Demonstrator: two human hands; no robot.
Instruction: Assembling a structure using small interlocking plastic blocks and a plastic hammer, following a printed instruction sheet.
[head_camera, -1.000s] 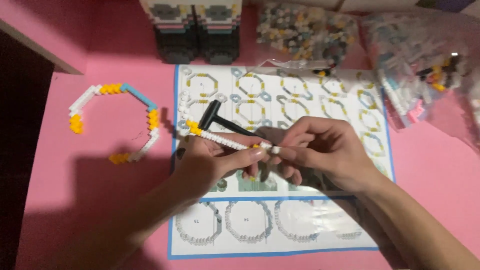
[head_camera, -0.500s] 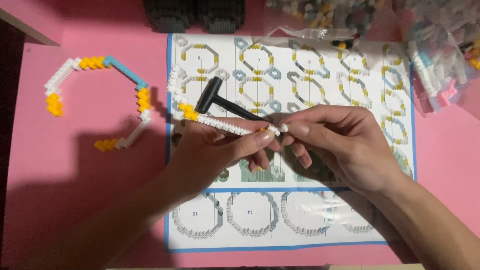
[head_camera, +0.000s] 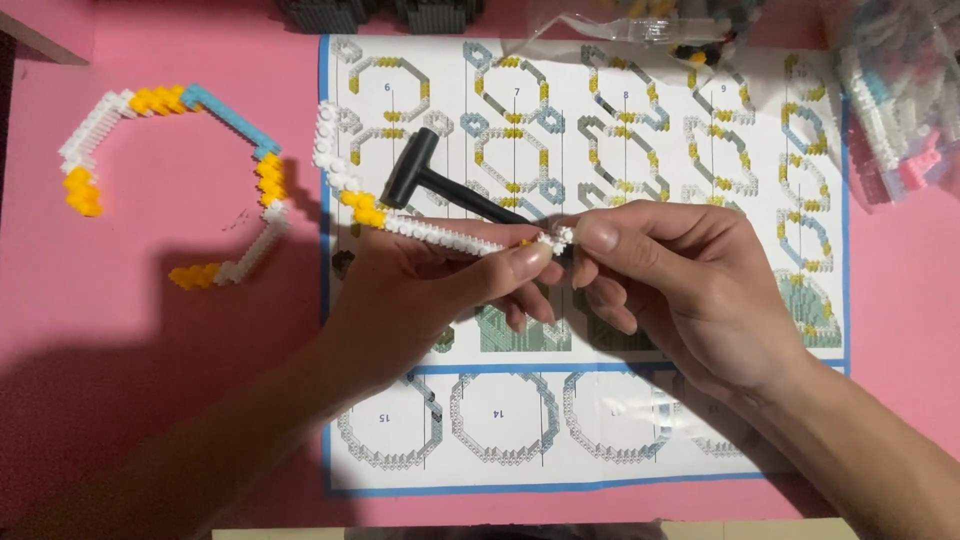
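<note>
Pink table top (head_camera: 160, 330) fills the view, and a big paper sheet with drawings of block rings (head_camera: 620, 130) lies flat on it. Over the sheet, the left hand (head_camera: 420, 295) pinches a thin chain of white and yellow blocks (head_camera: 400, 215), and the right hand (head_camera: 690, 285) squeezes a tiny white block (head_camera: 560, 237) onto the chain's end. A small black hammer (head_camera: 425, 180) lies on the sheet just behind the chain, and a half ring of white, yellow and blue blocks (head_camera: 200, 170) sits on the pink table well off to the left.

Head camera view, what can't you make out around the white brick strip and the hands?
- White brick strip: its end, pinched between left hand and right hand, hidden by fingertips.
- Black hammer: handle end behind the hands.
- Instruction sheet: middle covered by hands.
- Bags of bricks: blurred, cut off.
</note>
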